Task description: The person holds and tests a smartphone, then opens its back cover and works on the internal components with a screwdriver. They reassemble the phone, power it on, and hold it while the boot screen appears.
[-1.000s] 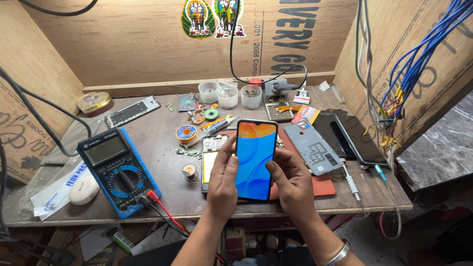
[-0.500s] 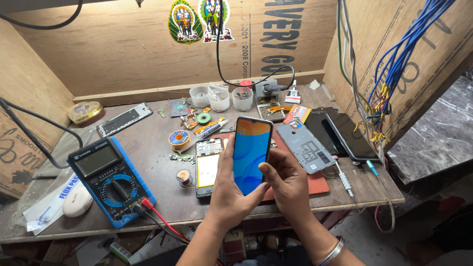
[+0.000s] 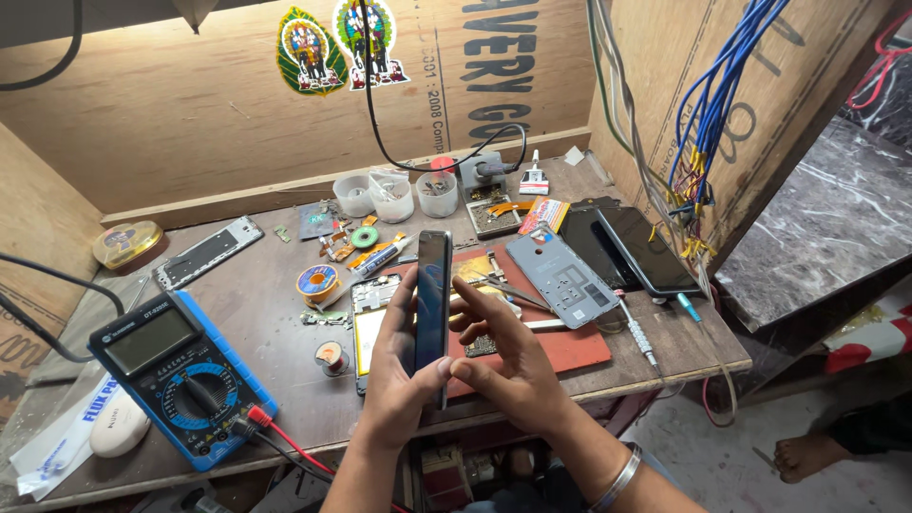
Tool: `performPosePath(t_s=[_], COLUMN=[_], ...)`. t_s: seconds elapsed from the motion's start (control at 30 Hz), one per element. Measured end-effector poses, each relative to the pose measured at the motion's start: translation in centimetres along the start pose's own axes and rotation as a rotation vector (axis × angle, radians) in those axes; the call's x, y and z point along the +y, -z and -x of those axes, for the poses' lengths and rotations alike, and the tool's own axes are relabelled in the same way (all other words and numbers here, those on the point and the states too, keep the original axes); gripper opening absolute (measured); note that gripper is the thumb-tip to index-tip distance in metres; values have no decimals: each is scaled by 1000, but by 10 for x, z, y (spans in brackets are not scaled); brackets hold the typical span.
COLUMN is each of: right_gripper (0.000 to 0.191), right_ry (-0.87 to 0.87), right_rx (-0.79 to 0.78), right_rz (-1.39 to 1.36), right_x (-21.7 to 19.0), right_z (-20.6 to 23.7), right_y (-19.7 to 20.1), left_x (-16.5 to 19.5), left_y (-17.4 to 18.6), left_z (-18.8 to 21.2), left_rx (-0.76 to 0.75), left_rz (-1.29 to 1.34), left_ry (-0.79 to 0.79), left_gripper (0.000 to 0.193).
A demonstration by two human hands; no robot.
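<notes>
Your left hand (image 3: 397,388) grips a dark smartphone (image 3: 432,302) from below, thumb pressed near its lower edge, and holds it upright and edge-on above the front of the workbench (image 3: 275,351). Your right hand (image 3: 508,366) sits just beside it with fingers loosely spread, holding nothing, its index fingertip touching the phone's lower edge; a metal bangle (image 3: 617,480) circles that wrist. Under the hands lies a red mat (image 3: 570,347) and an opened phone frame (image 3: 372,318). A grey back cover (image 3: 562,280) rests to the right, with two dark phones (image 3: 632,249) beyond it. To the left stands a blue multimeter (image 3: 180,375). On the plywood back wall, two leaf-shaped green and orange stickers (image 3: 337,43) hang beside large dark stencilled lettering (image 3: 503,57).
</notes>
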State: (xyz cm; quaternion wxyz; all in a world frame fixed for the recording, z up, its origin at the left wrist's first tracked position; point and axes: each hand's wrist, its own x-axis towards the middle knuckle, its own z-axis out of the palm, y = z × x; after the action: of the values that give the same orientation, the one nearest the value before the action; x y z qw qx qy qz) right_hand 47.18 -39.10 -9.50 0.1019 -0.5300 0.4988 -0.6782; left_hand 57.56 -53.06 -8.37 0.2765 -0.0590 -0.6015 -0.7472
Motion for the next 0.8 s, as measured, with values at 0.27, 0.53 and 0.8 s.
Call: performPosePath(t_s=[0.27, 0.53, 0.8], right_gripper=[57, 33, 35], right_ry=[-49, -122, -144], right_rx=[212, 374, 317], right_rz=[-221, -371, -198], right_x=[21, 27, 12], right_z=[3, 2, -2], right_y=[5, 7, 4], left_x=[6, 7, 6], left_y=[-22, -29, -28], left_z=[-1, 1, -2], left_rx=[59, 111, 135], left_rz=[-226, -798, -815], left_ry=[-46, -239, -219], left_gripper=[110, 113, 117])
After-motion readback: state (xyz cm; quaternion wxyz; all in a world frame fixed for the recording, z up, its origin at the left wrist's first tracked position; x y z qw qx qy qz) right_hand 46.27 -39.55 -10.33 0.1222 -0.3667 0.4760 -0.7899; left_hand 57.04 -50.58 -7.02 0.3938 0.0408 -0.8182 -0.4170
